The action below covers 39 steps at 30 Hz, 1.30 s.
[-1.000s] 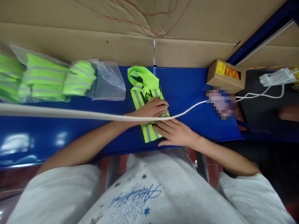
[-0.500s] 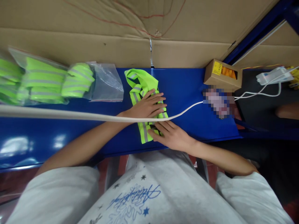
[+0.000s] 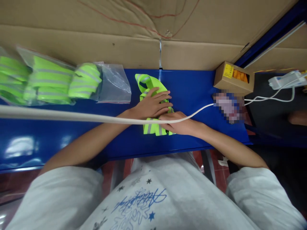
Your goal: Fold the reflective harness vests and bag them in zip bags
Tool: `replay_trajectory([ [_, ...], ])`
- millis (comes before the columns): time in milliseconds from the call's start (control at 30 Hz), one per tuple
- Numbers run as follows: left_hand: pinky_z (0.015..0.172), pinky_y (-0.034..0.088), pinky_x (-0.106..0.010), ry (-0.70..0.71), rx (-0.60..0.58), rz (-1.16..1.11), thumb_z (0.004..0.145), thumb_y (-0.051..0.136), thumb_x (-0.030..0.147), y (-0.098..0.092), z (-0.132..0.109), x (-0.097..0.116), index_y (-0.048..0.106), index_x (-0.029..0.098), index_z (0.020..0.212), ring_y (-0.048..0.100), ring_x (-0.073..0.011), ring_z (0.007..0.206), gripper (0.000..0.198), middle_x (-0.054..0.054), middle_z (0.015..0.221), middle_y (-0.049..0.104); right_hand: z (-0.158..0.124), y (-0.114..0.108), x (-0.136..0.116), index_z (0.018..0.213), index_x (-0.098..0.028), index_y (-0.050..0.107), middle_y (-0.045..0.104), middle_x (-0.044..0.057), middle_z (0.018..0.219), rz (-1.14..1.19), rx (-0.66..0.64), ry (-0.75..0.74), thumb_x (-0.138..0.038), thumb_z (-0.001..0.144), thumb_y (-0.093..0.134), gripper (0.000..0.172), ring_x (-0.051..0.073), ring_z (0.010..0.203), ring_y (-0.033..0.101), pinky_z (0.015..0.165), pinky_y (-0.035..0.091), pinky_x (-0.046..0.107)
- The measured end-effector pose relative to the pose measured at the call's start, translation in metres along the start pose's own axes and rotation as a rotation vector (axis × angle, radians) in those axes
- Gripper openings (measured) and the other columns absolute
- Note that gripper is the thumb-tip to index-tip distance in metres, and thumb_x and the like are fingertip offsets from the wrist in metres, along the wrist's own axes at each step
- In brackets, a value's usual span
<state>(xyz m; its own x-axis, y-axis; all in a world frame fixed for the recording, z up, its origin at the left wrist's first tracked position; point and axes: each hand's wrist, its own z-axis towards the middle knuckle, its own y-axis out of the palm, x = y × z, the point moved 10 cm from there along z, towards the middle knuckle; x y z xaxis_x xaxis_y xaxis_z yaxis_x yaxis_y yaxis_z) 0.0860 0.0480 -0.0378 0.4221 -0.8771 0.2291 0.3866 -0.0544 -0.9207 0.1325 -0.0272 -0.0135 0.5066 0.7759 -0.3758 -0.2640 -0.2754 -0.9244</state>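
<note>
A bright yellow-green reflective strap bundle (image 3: 150,128) with grey stripes lies on the blue table in front of me. My left hand (image 3: 153,104) rests flat across its upper part, fingers spread and pointing right. Just below, my right hand (image 3: 174,123) has its fingers curled onto the lower part of the bundle, which is folded there. A white cable passes over both wrists' area and partly covers my right hand.
Clear bags (image 3: 51,80) of similar green straps lie at the left, beside a flat clear bag (image 3: 114,83). A cardboard box (image 3: 233,78) with orange contents stands at the right, near a blurred-out object and a white power strip (image 3: 286,80). Cardboard lines the back.
My right hand has moved up closer to my left hand, and its fingers have closed on the straps. The bundle's lower end is folded up and looks shorter.
</note>
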Motion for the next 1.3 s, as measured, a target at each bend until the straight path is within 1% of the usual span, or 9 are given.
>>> replay_trajectory([
  [133, 0.132, 0.031, -0.054, -0.045, 0.055, -0.05, 0.117, 0.034, 0.037, 0.001, -0.001, -0.009, 0.071, 0.028, 0.134, 0.046, -0.025, 0.158, 0.042, -0.008, 0.149, 0.069, 0.004, 0.001, -0.003, 0.13, -0.02, 0.07, 0.072, 0.011, 0.125, -0.203, 0.184, -0.053, -0.021, 0.115, 0.041, 0.032, 0.025, 0.117, 0.062, 0.103, 0.043, 0.042],
  [267, 0.13, 0.033, -0.055, -0.039, 0.072, -0.076, 0.116, 0.038, 0.039, 0.0, 0.0, -0.008, 0.074, 0.027, 0.13, 0.049, -0.0269, 0.156, 0.04, -0.01, 0.146, 0.07, -0.008, 0.001, -0.008, 0.128, -0.019, 0.072, 0.072, 0.01, 0.121, -0.052, 0.215, -0.127, -0.017, 0.114, 0.04, 0.034, 0.023, 0.118, 0.062, 0.106, 0.048, 0.042],
  [433, 0.128, 0.037, -0.055, -0.019, 0.107, -0.137, 0.115, 0.041, 0.045, -0.006, 0.001, -0.006, 0.075, 0.025, 0.129, 0.052, -0.0286, 0.154, 0.042, -0.012, 0.143, 0.072, -0.023, 0.0, -0.016, 0.142, -0.01, 0.065, 0.064, 0.021, 0.144, -0.053, 0.194, -0.161, -0.056, 0.107, 0.061, 0.058, 0.034, 0.136, 0.057, 0.115, 0.05, 0.056],
  [533, 0.126, 0.042, -0.05, -0.04, 0.14, -0.255, 0.112, 0.048, 0.049, -0.012, 0.002, -0.012, 0.078, 0.025, 0.124, 0.057, -0.026, 0.149, 0.04, -0.01, 0.139, 0.074, -0.022, 0.012, -0.018, 0.151, -0.017, 0.061, 0.061, 0.02, 0.15, -0.155, 0.143, -0.152, -0.058, 0.103, 0.066, 0.063, 0.035, 0.142, 0.053, 0.118, 0.047, 0.06],
  [633, 0.123, 0.045, -0.05, -0.069, 0.139, -0.272, 0.113, 0.046, 0.05, -0.019, 0.001, -0.018, 0.078, 0.024, 0.121, 0.062, -0.025, 0.143, 0.043, -0.009, 0.136, 0.077, -0.016, 0.02, -0.016, 0.145, -0.02, 0.066, 0.065, 0.018, 0.144, -0.234, 0.131, -0.153, -0.055, 0.104, 0.065, 0.054, 0.034, 0.132, 0.059, 0.114, 0.05, 0.057],
  [833, 0.136, 0.018, -0.062, -0.064, 0.039, -0.03, 0.113, 0.037, 0.051, -0.018, -0.002, -0.024, 0.07, 0.027, 0.138, 0.048, -0.0275, 0.157, 0.048, -0.006, 0.147, 0.071, -0.012, 0.015, -0.016, 0.141, -0.017, 0.067, 0.072, 0.016, 0.133, -0.367, 0.187, -0.179, -0.044, 0.112, 0.056, 0.041, 0.03, 0.118, 0.068, 0.105, 0.054, 0.048],
  [1067, 0.133, 0.021, -0.065, -0.046, 0.002, -0.089, 0.114, 0.029, 0.047, -0.009, -0.004, -0.013, 0.067, 0.03, 0.143, 0.045, -0.0297, 0.159, 0.051, -0.009, 0.164, 0.056, -0.006, 0.002, -0.013, 0.131, -0.017, 0.074, 0.076, 0.009, 0.1, -0.18, 0.113, -0.116, -0.045, 0.11, 0.061, 0.037, 0.023, 0.094, 0.068, 0.096, 0.05, 0.04],
  [1200, 0.134, 0.0, -0.071, -0.193, 0.058, -0.078, 0.111, 0.028, 0.065, -0.015, -0.001, -0.019, 0.058, 0.032, 0.151, 0.026, -0.0304, 0.165, 0.06, 0.0, 0.166, 0.051, 0.002, -0.011, -0.007, 0.119, -0.019, 0.078, 0.08, 0.008, 0.105, -0.039, 0.144, -0.084, -0.041, 0.115, 0.05, 0.036, 0.022, 0.098, 0.068, 0.097, 0.046, 0.038],
  [1300, 0.134, 0.003, -0.07, -0.283, 0.155, -0.151, 0.11, 0.029, 0.073, -0.038, -0.005, -0.021, 0.061, 0.029, 0.147, 0.026, -0.0314, 0.165, 0.066, -0.002, 0.168, 0.049, 0.006, -0.014, -0.003, 0.118, -0.019, 0.077, 0.08, 0.005, 0.1, 0.037, 0.11, -0.061, -0.036, 0.118, 0.043, 0.038, 0.018, 0.09, 0.068, 0.093, 0.042, 0.036],
])
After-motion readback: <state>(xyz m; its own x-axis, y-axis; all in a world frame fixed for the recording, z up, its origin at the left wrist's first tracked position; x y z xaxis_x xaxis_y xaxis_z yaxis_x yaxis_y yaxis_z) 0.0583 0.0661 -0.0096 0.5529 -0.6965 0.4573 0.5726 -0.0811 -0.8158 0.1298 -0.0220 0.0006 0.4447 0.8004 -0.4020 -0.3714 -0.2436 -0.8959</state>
